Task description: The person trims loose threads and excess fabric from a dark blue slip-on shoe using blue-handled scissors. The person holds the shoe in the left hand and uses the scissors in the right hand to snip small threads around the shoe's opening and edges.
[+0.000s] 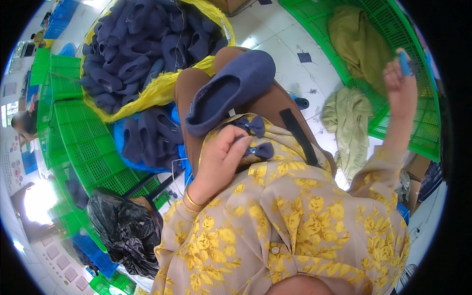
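Note:
A navy felt slipper [231,88] lies across my knee. My left hand [221,155] rests on my lap beside it, with its fingers closed on a small navy bow [259,150]. A second navy bow [251,125] sits just above, against the slipper's heel. My right hand [400,86] is raised far to the right, pinching a small blue object [403,63] between its fingertips; a thin thread seems to run from it, though I cannot tell for sure.
A yellow sack [147,96] heaped with navy slippers stands ahead on the left, with more slippers in a blue bag [147,135] below it. Green plastic crates [88,132] line the left; another crate [393,44] with olive cloth is at the right. A black bag [125,231] lies near my left elbow.

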Demonstrator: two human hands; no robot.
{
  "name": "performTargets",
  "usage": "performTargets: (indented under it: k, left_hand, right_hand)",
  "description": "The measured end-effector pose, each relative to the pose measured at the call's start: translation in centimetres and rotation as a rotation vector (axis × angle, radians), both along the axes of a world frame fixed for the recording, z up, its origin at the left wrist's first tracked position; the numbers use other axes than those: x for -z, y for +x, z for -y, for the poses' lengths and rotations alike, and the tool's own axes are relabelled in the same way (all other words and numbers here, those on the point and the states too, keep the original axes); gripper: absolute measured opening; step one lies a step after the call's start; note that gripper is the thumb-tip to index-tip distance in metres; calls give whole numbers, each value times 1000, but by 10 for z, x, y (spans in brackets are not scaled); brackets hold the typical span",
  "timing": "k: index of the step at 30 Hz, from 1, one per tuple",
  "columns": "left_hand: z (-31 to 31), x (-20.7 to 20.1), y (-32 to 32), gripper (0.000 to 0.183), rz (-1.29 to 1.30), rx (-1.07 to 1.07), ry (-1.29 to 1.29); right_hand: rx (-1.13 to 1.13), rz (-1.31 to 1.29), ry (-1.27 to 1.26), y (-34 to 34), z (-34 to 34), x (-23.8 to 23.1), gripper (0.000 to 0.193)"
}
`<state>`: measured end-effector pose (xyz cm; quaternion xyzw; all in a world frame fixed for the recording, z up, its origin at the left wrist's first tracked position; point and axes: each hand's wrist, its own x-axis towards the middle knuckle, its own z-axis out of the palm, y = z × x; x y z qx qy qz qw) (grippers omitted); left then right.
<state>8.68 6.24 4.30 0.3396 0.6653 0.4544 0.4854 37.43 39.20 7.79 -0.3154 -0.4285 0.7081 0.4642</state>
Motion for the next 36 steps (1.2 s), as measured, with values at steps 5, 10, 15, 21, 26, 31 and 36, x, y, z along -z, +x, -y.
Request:
performTargets:
  k: [5,10,15,21,26,31,36]
  left_hand:
    - [-20,-9,-1,14,-94,27,56]
    - [-33,-15,-3,12,-46,-56,43]
    - [-55,3,-44,17,-403,-190,106]
    - [-70,25,-34,32,-395,70,28]
    - [-42,25,-17,32,-260,66,-94]
    - [-56,22,-21,23,509,-280,-146]
    - [-53,31,-20,14,665,-343,-155]
  right_hand:
    - [-545,600,573,-94,142,10,27]
    - [-693,642,701,-117,163,33,25]
    - [-467,556,126,-132,142,49,14]
    - [-498,433,-21,-167,124,61,13]
    - [-605,616,20,-164,140,63,14]
    - [-582,674,64,-163,142,69,14]
    - [-553,690,67,-161,146,67,14]
